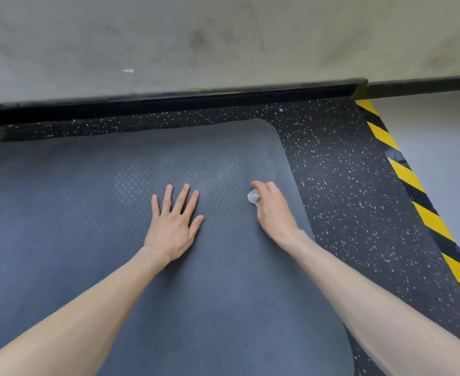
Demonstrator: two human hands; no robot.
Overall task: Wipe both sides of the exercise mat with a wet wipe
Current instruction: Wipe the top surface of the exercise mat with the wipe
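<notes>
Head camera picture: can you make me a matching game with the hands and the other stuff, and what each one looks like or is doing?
Things:
1. left hand
2. right hand
3. crumpled white wet wipe
4. yellow-and-black striped floor tape

States:
A. bunched up, held by fingers
B. flat on the blue-grey textured exercise mat, fingers spread
C. edges the speckled black rubber floor, right of the mat
D. curled round something white

Pairs: 1-B, 2-D, 3-A, 4-C.
</notes>
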